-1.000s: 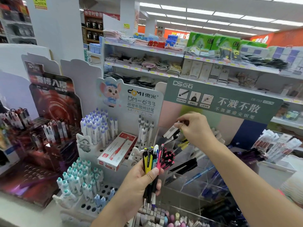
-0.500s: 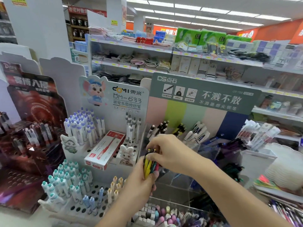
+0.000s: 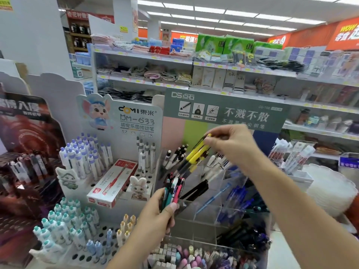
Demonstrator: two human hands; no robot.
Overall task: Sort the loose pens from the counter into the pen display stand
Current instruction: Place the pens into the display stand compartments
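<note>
Up against the clear acrylic pen display stand, my left hand grips a bunch of pens upright, while my right hand pinches two yellow pens above its compartments.

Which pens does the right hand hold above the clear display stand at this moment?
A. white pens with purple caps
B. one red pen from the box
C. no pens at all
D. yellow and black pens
D: the right hand pinches the yellow and black pens by their top ends, above the clear display stand.
</note>
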